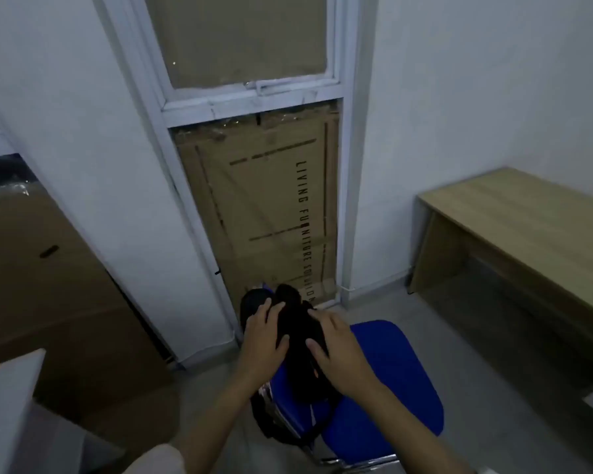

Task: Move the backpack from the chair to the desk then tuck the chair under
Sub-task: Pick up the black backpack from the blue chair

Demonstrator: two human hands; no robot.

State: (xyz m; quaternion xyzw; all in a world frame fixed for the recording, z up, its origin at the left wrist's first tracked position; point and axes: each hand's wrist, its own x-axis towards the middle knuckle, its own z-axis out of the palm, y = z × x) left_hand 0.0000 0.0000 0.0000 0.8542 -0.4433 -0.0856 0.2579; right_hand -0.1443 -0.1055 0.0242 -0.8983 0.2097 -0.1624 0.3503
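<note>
A black backpack (pixel 297 331) rests on the blue seat of a chair (pixel 384 378) with a chrome frame, low in the middle of the view. My left hand (pixel 262 336) grips the backpack's left side, fingers curled over its top. On the bag's right side lies my right hand (pixel 336 350), its fingers pressed into the fabric. The bag's straps hang down over the seat's front-left edge. A light wooden desk (pixel 528 220) stands to the right against the white wall, about a chair's width away.
Straight ahead is a white-framed window (pixel 254 97) backed by cardboard. A large cardboard box (pixel 59 285) stands at the left, and a white surface corner (pixel 7 405) sits at the lower left. Grey floor (pixel 425 313) lies between chair and desk.
</note>
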